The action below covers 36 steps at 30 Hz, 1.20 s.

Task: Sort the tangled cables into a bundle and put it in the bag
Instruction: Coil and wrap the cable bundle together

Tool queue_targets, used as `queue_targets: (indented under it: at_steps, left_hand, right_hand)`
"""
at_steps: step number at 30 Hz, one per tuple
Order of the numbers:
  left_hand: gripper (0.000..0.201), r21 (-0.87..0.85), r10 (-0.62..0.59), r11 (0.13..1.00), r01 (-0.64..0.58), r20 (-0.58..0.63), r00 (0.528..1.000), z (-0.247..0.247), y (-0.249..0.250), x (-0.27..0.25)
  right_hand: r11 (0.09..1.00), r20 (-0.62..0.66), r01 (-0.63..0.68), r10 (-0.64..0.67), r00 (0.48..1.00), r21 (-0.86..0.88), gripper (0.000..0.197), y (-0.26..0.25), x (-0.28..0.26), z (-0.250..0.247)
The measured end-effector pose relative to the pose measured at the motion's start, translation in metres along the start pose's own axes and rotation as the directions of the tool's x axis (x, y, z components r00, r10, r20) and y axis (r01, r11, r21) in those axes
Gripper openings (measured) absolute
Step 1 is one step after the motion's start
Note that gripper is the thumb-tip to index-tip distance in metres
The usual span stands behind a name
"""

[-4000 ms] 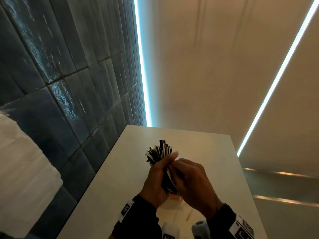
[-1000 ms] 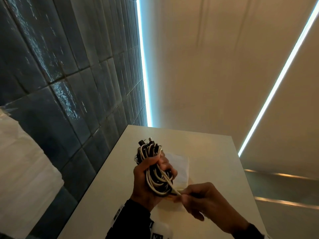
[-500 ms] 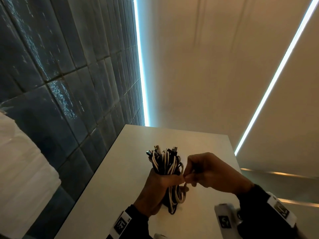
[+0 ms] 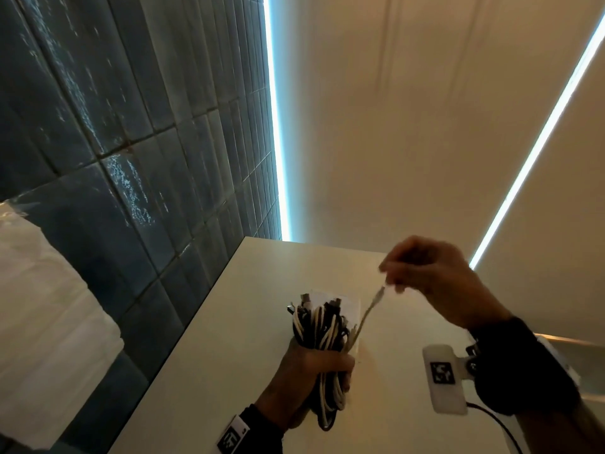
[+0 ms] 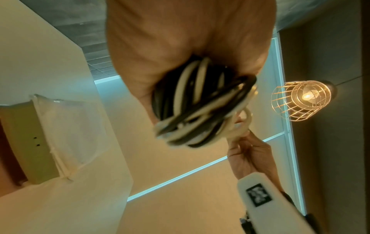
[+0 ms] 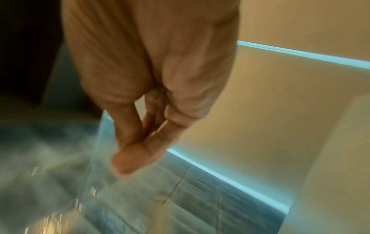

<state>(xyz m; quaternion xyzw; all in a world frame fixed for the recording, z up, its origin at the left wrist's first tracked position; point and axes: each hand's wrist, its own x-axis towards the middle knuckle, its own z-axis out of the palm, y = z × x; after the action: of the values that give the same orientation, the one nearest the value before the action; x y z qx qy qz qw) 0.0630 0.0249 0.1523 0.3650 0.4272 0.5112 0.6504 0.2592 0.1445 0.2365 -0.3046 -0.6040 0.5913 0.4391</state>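
My left hand (image 4: 307, 371) grips a coiled bundle of black and white cables (image 4: 322, 326) around its middle, held upright above the white table (image 4: 229, 339). One loose white cable end (image 4: 370, 309) runs up and to the right from the bundle. My right hand (image 4: 422, 273) pinches that end between thumb and fingertips, above and to the right of the bundle. In the left wrist view the bundle (image 5: 196, 101) bulges out of my palm, with the right hand (image 5: 250, 155) just beyond it. A flat pale sheet or pouch (image 4: 348, 301) lies on the table behind the bundle, mostly hidden.
A dark tiled wall (image 4: 147, 158) runs along the table's left edge. A white plastic-covered object (image 4: 49, 306) stands at the far left. A caged pendant lamp (image 5: 300, 99) hangs nearby. The table's right edge (image 4: 458, 322) drops off beside my right wrist.
My right hand has lifted up and to the right, away from the bundle, drawing a white cable end out with it. The left hand still holds the bundle in about the same place.
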Motion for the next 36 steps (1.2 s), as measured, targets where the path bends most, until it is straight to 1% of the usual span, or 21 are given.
queue_targets:
  at_steps: [2, 3, 5, 7, 9, 12, 15, 18, 19, 20, 22, 25, 27, 29, 30, 31, 32, 33, 34, 35, 36]
  left_hand:
    - [0.007, -0.097, 0.061, 0.993, -0.063, -0.033, 0.998, -0.001, -0.001, 0.001]
    - [0.009, -0.111, 0.091, 0.989, -0.095, -0.045, 0.995, -0.002, 0.000, 0.001]
    - [0.009, -0.065, 0.166, 0.983, -0.170, -0.055, 0.985, -0.001, 0.002, 0.002]
    - [0.005, 0.002, 0.223, 0.975, -0.224, -0.085, 0.971, 0.001, 0.002, 0.006]
    - [0.005, 0.039, 0.272, 0.962, -0.270, -0.126, 0.954, 0.001, 0.001, 0.009]
    - [0.008, 0.061, 0.273, 0.961, -0.268, -0.102, 0.957, -0.001, 0.001, 0.014]
    - [0.020, 0.221, 0.243, 0.947, -0.235, -0.008, 0.970, 0.002, -0.002, 0.017]
    - [0.037, 0.383, 0.196, 0.903, -0.194, 0.035, 0.980, 0.012, -0.015, 0.019]
    - [0.039, 0.400, 0.181, 0.899, -0.177, 0.028, 0.983, 0.014, -0.020, 0.019]
    - [0.040, 0.397, 0.169, 0.904, -0.157, 0.006, 0.986, 0.014, -0.023, 0.020]
    - [0.042, 0.350, 0.131, 0.928, -0.131, 0.026, 0.991, 0.014, -0.023, 0.019]
    - [0.042, 0.383, 0.128, 0.909, -0.162, 0.113, 0.985, 0.009, -0.022, 0.017]
    - [0.044, 0.233, 0.153, 0.954, -0.187, 0.153, 0.976, 0.004, -0.022, 0.015]
    - [0.039, 0.007, 0.172, 0.985, -0.173, 0.091, 0.981, 0.001, -0.023, 0.013]
    - [0.042, -0.015, 0.147, 0.989, -0.146, 0.037, 0.989, -0.003, -0.021, 0.012]
    - [0.044, 0.063, 0.139, 0.988, -0.138, -0.009, 0.990, -0.002, -0.018, 0.009]
    - [0.042, 0.283, 0.195, 0.941, -0.184, -0.010, 0.981, -0.002, -0.022, 0.010]
    - [0.040, 0.399, 0.187, 0.895, -0.198, 0.067, 0.980, -0.005, -0.027, 0.011]
    - [0.041, 0.417, 0.158, 0.884, -0.209, 0.154, 0.975, -0.004, -0.029, 0.014]
    - [0.043, 0.433, 0.213, 0.848, -0.306, 0.251, 0.944, -0.001, -0.029, 0.013]
    - [0.044, 0.392, 0.297, 0.838, -0.380, 0.257, 0.920, 0.004, -0.026, 0.009]
  right_hand:
    - [0.966, -0.207, 0.069, -0.016, 0.978, 0.251, 0.038, 0.014, -0.005, -0.008]
    - [0.945, -0.224, 0.047, 0.029, 0.974, 0.325, 0.048, 0.029, -0.012, -0.007]
    - [0.914, -0.110, -0.110, 0.165, 0.980, 0.390, 0.076, 0.061, -0.034, 0.005]
    - [0.905, 0.001, -0.245, 0.261, 0.965, 0.349, 0.092, 0.086, -0.055, 0.022]
    - [0.916, -0.019, -0.269, 0.288, 0.958, 0.299, 0.101, 0.101, -0.069, 0.033]
    - [0.880, -0.040, -0.308, 0.344, 0.938, 0.361, 0.113, 0.113, -0.076, 0.036]
    - [0.885, 0.074, -0.286, 0.279, 0.958, 0.368, 0.101, 0.099, -0.073, 0.041]
    - [0.969, 0.161, -0.216, 0.195, 0.968, 0.124, 0.059, 0.072, -0.059, 0.050]
    - [0.982, 0.166, -0.187, 0.184, 0.969, 0.004, 0.056, 0.066, -0.054, 0.054]
    - [0.982, 0.156, -0.165, 0.178, 0.972, -0.092, 0.062, 0.063, -0.050, 0.057]
    - [0.972, 0.108, -0.173, 0.191, 0.976, -0.161, 0.077, 0.063, -0.046, 0.062]
    - [0.974, 0.023, -0.141, 0.148, 0.989, -0.176, 0.078, 0.067, -0.045, 0.070]
    - [0.975, -0.023, -0.083, 0.080, 0.997, -0.208, 0.070, 0.068, -0.044, 0.073]
    - [0.972, -0.009, -0.029, 0.028, 1.000, -0.233, 0.063, 0.066, -0.045, 0.075]
    - [0.974, 0.013, -0.002, 0.004, 1.000, -0.226, 0.060, 0.064, -0.046, 0.076]
    - [0.978, 0.035, 0.030, -0.023, 0.999, -0.204, 0.057, 0.062, -0.046, 0.078]
    - [0.983, 0.052, 0.062, -0.054, 0.997, -0.173, 0.054, 0.060, -0.048, 0.080]
    - [0.986, 0.057, 0.093, -0.086, 0.995, -0.140, 0.052, 0.060, -0.049, 0.081]
    - [0.987, 0.049, 0.117, -0.113, 0.992, -0.107, 0.049, 0.061, -0.050, 0.082]
    - [0.989, 0.030, 0.131, -0.130, 0.991, -0.066, 0.047, 0.063, -0.051, 0.084]
    - [0.991, 0.010, 0.134, -0.133, 0.991, -0.022, 0.046, 0.065, -0.053, 0.085]
